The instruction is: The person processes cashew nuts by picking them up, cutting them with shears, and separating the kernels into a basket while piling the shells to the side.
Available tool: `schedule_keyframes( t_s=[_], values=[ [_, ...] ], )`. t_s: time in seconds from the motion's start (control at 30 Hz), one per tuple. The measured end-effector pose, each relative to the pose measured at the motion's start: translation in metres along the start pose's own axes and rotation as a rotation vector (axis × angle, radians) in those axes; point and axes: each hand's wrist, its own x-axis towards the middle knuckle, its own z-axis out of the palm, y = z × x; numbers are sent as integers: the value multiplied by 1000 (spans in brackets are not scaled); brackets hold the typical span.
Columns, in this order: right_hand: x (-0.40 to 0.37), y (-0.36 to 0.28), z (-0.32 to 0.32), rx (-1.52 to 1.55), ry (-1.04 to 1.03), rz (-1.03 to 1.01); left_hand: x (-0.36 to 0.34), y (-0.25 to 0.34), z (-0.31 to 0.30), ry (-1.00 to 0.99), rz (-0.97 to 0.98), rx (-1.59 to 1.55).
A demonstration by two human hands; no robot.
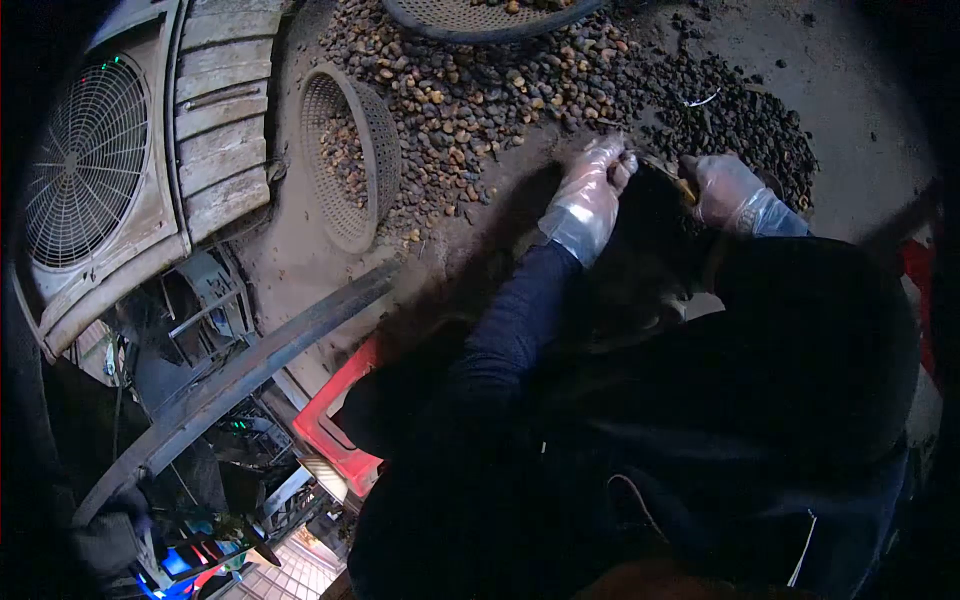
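Observation:
My left hand (588,195), in a clear plastic glove, has its fingers pinched together over the front of the pile. What sits in that pinch is too small to make out. My right hand (728,190), also gloved, is closed around a small knife-like tool (686,190) with a yellowish handle. Its thin metal end points toward my left fingertips. Beyond both hands spreads a heap of brown nut-like pieces (450,100), unshelled by their look. Darker, almost black pieces (740,125) lie on the right, just past my right hand.
A perforated plastic basket (383,150) lies tipped on its side at the left, with pieces inside. Another round basket (490,30) stands at the top. A fan unit (100,160), a long bar (250,375) and a red plastic stool or chair (330,420) are on the left.

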Motion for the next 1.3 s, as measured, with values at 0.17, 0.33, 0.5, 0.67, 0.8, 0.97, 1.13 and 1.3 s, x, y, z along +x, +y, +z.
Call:
schedule_keyframes(
  t_s=[0.17,0.33,0.5,0.67,0.8,0.97,1.13,1.3],
  values=[
    [-4,-23,-24,37,75,-25,-1,-11,3,-5,-64,-65],
    [-2,-10,-10,68,-5,14,-3,-23,5,24,-93,-263],
    [-2,-21,-27,56,-251,162,7,-33,-2,53,-117,-304],
    [-9,-15,-17,170,-163,170,8,-32,-11,-12,-90,-281],
    [-4,-29,-30,96,-230,326,-5,8,-33,-98,-17,-80],
    [-11,-15,-23,271,-123,347,-18,163,-105,-477,451,-803],
    [-9,-7,-15,356,-103,491,-10,103,-114,70,560,56],
    [-14,0,-16,274,-53,461,57,-14,-124,160,334,1161]
  ],
)
